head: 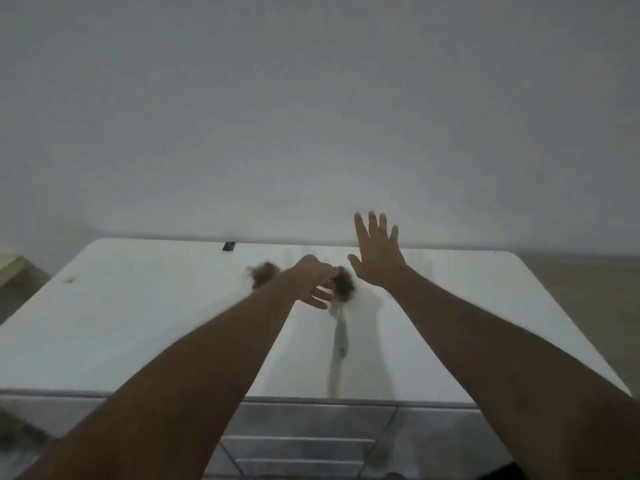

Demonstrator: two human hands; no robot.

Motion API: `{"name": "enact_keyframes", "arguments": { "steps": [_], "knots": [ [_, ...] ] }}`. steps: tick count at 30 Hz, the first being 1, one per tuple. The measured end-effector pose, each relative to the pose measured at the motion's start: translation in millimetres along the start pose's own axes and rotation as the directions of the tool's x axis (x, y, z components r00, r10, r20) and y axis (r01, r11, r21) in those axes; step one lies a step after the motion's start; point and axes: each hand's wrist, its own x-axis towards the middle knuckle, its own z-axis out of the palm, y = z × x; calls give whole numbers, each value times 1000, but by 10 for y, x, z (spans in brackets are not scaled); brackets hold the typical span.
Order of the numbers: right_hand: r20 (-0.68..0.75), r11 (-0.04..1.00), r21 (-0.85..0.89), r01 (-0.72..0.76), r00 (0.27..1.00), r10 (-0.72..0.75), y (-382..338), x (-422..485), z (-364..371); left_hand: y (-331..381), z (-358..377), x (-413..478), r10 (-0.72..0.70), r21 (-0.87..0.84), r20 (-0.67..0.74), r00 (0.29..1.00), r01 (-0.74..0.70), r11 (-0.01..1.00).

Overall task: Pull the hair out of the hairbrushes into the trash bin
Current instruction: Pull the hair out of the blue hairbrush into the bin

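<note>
Nobody's pinning that hairbrush (343,291) down, so a tug could drag it
Left hand (313,280) is at its hairy head, mid tabletop (138,323), grip too blurry to call; right hand (377,258) is spread wide, holding nothing.

**White surface, brown hair, grey wall**

The surface (138,323) is plain white, dulled to grey-white in the dim light, with faint darker streaks near its far edge. The left hair tuft (265,271) is reddish brown. The right hair tuft (344,285) is a darker brown. The hairbrush handle (341,337) is pale whitish grey and blurred, with one small dark mark. A small object (229,246) on the far edge is black. The wall (311,116) is an even pale grey with no pattern. The floor (571,289) is beige-tan. The panels (311,427) under the surface are silvery grey with lighter horizontal bands.
</note>
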Motion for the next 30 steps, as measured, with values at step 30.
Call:
{"name": "enact_keyframes", "arguments": {
  "steps": [30],
  "knots": [
    [-212,992,14,124,970,-119,-874,-551,357,-900,-346,-640,126,-130,-147,981,-146,981]
  ]
}}
